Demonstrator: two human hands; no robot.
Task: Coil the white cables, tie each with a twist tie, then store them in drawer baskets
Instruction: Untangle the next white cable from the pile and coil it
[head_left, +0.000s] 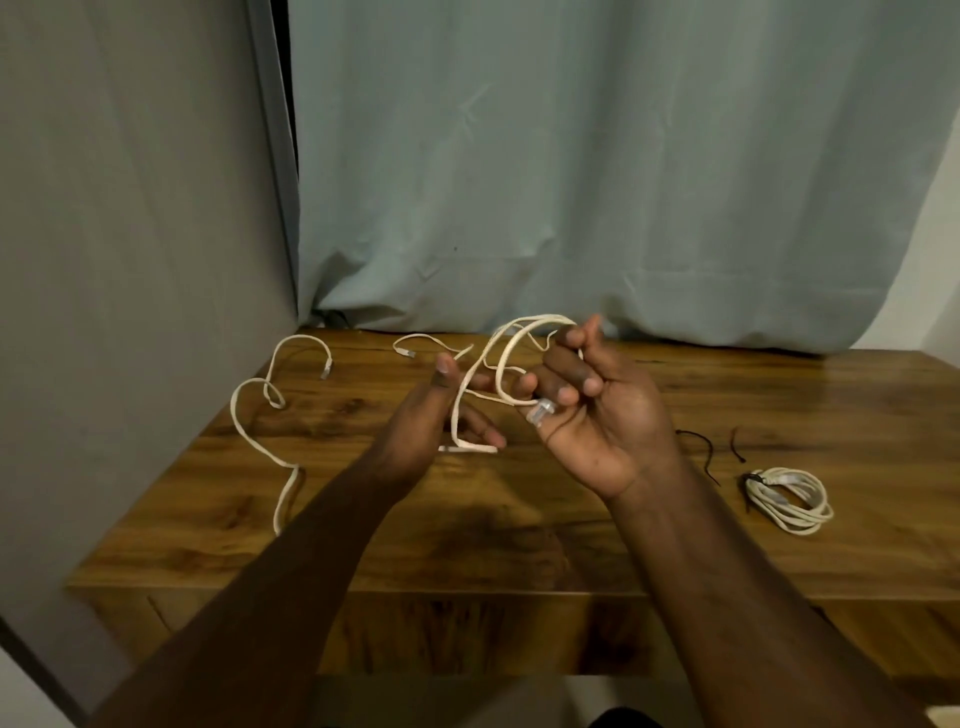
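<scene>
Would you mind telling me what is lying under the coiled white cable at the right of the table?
The coiled cable rests directly on the wooden table, a dark twist tie binding it. Anything beneath its loops is hidden.

Table (519, 519) centre; curtain (571, 156) behind it at 12 o'clock. Loose cable (260, 441) on table at 9 o'clock. Both hands above centre: left hand (431, 431) beside right hand (597, 410), a second cable (498, 358) looped between them. Coiled cable (789, 499) at 3 o'clock, twist ties (701, 452) just left of it.
</scene>
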